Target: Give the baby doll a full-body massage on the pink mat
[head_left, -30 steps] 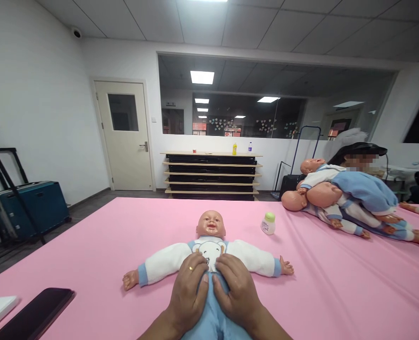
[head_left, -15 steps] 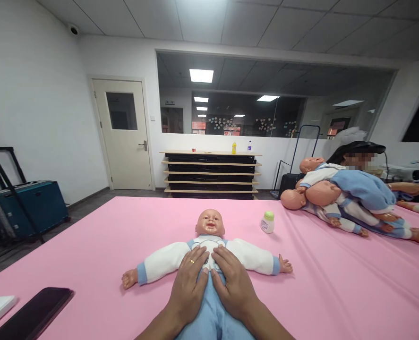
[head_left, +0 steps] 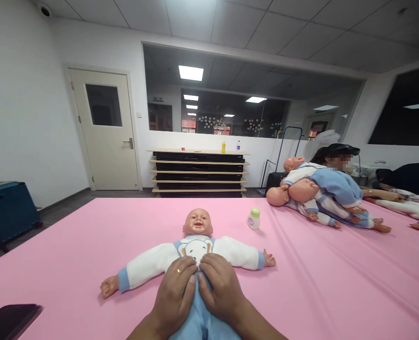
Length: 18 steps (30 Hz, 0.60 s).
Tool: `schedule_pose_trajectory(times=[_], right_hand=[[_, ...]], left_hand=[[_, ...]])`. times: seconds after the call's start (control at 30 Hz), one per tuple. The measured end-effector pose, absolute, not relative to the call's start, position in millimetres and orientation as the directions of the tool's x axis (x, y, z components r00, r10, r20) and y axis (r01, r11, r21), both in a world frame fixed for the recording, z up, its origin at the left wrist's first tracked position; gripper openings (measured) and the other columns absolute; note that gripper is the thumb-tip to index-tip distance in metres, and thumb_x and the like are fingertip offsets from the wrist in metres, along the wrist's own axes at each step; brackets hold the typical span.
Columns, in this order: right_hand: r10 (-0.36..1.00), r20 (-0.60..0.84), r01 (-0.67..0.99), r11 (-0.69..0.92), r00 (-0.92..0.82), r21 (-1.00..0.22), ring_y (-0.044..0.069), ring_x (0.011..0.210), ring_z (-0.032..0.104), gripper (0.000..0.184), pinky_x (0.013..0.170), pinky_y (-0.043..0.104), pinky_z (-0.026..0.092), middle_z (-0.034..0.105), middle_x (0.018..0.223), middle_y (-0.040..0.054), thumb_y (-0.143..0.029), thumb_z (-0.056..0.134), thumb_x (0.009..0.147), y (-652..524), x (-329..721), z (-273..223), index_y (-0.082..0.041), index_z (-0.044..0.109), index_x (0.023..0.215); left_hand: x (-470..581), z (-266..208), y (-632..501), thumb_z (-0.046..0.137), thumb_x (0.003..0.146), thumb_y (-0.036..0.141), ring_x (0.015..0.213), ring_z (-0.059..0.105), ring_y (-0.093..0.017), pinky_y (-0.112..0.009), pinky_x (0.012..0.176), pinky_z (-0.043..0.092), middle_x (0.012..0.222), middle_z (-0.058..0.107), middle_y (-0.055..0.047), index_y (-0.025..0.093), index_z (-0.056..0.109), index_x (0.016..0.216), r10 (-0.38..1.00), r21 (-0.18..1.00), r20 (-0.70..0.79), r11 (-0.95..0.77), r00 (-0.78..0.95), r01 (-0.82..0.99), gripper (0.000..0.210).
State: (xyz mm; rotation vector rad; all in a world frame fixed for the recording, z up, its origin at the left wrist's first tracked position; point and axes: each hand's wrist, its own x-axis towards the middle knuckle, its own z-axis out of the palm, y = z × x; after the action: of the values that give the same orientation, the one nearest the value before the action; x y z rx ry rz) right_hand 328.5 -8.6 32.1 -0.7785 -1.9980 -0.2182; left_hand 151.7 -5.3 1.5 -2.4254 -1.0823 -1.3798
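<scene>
A baby doll (head_left: 198, 224) lies on its back on the pink table cover, face up, arms spread wide. It wears a white top with a bear face on the chest and light blue trousers. My left hand (head_left: 175, 288), with a gold ring, lies palm down on the doll's belly at the edge of the top. Beside it my right hand (head_left: 219, 285) rests the same way, with the two thumbs side by side. The fingers of both hands are laid out and slightly bent, holding nothing. The doll's lower legs are out of frame.
A small white bottle with a green cap (head_left: 254, 219) stands right of the doll's head. A dark phone (head_left: 9, 322) lies at the lower left. Several dolls are piled (head_left: 322, 193) at the right, near a person in a black cap (head_left: 337, 153). The pink cover (head_left: 71, 245) shows folds.
Both hands have slid down from the doll's chest to its belly, uncovering the bear face. Their fingers are more bent. My view has turned a little to the right.
</scene>
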Motion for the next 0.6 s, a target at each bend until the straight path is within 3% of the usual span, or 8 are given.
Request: schedule_pose_trajectory(times=[0.13, 0.3, 0.43, 0.53, 0.6], right_hand=[[0.523, 0.788, 0.588, 0.764, -0.324, -0.266, 0.021, 0.101, 0.062, 0.023, 0.095, 0.039, 0.052, 0.068, 0.102, 0.0093, -0.021, 0.05, 0.085, -10.3, 326.3, 39.0, -0.017, 0.062, 0.105], [0.652, 0.686, 0.692, 0.656, -0.322, -0.3, 0.022, 0.124, 0.053, 0.041, 0.112, 0.039, 0.04, 0.06, 0.13, 0.0081, -0.036, 0.054, 0.087, 0.0, 329.2, 26.4, -0.018, 0.056, 0.125], [0.761, 0.601, 0.778, 0.524, -0.245, -0.347, 0.029, 0.135, 0.043, 0.057, 0.115, 0.049, 0.036, 0.048, 0.145, 0.0124, -0.044, 0.054, 0.088, 5.0, 329.3, 16.7, -0.016, 0.048, 0.137], [0.759, 0.625, 0.8, 0.482, -0.179, -0.357, 0.033, 0.133, 0.045, 0.062, 0.111, 0.055, 0.039, 0.049, 0.142, 0.0206, -0.04, 0.055, 0.087, 3.1, 327.6, 16.5, -0.007, 0.046, 0.139], [0.685, 0.704, 0.78, 0.54, -0.189, -0.317, 0.033, 0.13, 0.049, 0.056, 0.109, 0.055, 0.041, 0.054, 0.135, 0.0231, -0.034, 0.054, 0.087, 0.2, 327.7, 20.2, -0.004, 0.05, 0.134]], left_hand=[[150.9, -1.6, -0.2, 0.048, 0.093, 0.026, 0.124, 0.056, -0.023, -0.044, 0.105, 0.05, 0.13, 0.062, -0.006, 0.026, 0.059, 0.128, 0.616, 0.288, 0.724, -0.678, 0.31, 0.676, 0.037], [149.3, -23.3, 19.9, 0.043, 0.094, 0.036, 0.136, 0.044, -0.025, -0.053, 0.116, 0.035, 0.145, 0.05, -0.003, 0.031, 0.043, 0.143, 0.709, 0.407, 0.652, -0.626, 0.269, 0.665, 0.049], [149.7, -31.0, 26.7, 0.04, 0.095, 0.039, 0.142, 0.035, -0.027, -0.056, 0.118, 0.028, 0.151, 0.042, -0.006, 0.026, 0.035, 0.148, 0.751, 0.456, 0.63, -0.565, 0.199, 0.688, 0.054], [150.8, -22.5, 18.4, 0.042, 0.095, 0.037, 0.142, 0.034, -0.029, -0.057, 0.117, 0.03, 0.151, 0.041, -0.01, 0.022, 0.037, 0.146, 0.756, 0.467, 0.645, -0.505, 0.111, 0.725, 0.054], [151.8, -12.8, 9.6, 0.044, 0.094, 0.031, 0.141, 0.035, -0.028, -0.056, 0.116, 0.032, 0.149, 0.043, -0.012, 0.02, 0.041, 0.143, 0.705, 0.431, 0.699, -0.547, 0.118, 0.718, 0.051]])
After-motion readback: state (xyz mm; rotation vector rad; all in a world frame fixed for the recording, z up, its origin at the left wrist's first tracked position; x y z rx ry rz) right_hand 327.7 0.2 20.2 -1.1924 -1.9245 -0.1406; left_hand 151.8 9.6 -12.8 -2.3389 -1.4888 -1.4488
